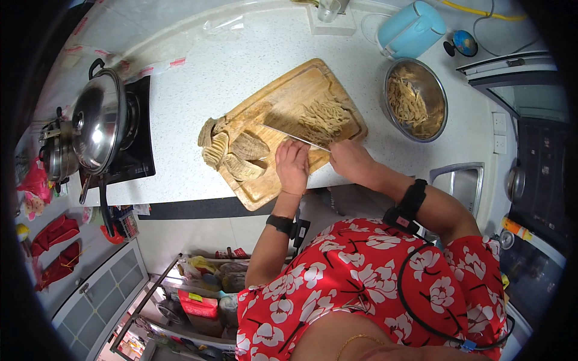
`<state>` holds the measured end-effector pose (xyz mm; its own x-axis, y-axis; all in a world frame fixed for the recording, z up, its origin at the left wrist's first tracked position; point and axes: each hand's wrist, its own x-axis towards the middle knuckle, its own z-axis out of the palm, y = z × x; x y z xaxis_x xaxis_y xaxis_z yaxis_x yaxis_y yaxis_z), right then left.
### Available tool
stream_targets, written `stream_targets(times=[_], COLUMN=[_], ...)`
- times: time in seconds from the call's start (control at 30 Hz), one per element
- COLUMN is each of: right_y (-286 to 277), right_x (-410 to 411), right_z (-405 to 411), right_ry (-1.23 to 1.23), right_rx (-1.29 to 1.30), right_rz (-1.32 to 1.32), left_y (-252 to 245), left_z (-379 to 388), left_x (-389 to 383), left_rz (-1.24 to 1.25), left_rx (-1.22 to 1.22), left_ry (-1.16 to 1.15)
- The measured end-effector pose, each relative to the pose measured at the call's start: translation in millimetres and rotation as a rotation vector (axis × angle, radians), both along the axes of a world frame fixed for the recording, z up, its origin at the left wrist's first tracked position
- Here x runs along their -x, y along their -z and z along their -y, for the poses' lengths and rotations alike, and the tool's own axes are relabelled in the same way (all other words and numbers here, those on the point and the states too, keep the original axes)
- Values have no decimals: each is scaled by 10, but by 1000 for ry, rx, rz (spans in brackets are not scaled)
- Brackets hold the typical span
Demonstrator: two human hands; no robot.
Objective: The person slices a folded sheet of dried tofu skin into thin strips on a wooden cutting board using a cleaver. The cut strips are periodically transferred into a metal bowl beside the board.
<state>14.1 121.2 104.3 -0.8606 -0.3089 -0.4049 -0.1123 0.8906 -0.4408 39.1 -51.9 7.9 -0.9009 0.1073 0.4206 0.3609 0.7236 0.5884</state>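
My right hand (351, 159) grips the handle of a kitchen knife (295, 137), its blade slanting up and left over the wooden cutting board (266, 97). Beside the blade, my left hand (292, 164) presses down with its fingertips near the edge; what lies beneath them is mostly hidden. A heap of thin tan strips (326, 118) lies on the board beyond the knife. Several wrinkled, ridged tan pieces (249, 146) of a food I cannot name for certain rest at the board's left. More strips fill part of a steel bowl (414, 100) at the right.
At the left, a lidded wok (100, 119) sits on a black cooktop (144, 131), beside a steel pot (65, 155). A light-blue electric kettle (412, 29) and a drinking glass (328, 10) stand at the back. The sink (460, 182) is at the right.
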Motion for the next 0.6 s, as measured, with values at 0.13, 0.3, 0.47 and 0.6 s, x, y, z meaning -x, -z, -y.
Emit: stream_targets(times=[0.13, 0.3, 0.47, 0.6], right_y=[189, 279, 88, -65], right_x=[-49, 1, 142, 80], right_z=[143, 233, 88, 67], right_ry=[16, -42, -5, -18], right_rx=[-79, -37, -1, -23], right_rz=[-66, -160, -129, -55], left_y=[12, -12, -9, 17], left_z=[-1, 9, 5, 5], left_x=[-13, -23, -18, -18], left_rz=[-2, 33, 7, 14], left_rx=[-22, -53, -91, -98], left_ry=[-20, -24, -18, -17])
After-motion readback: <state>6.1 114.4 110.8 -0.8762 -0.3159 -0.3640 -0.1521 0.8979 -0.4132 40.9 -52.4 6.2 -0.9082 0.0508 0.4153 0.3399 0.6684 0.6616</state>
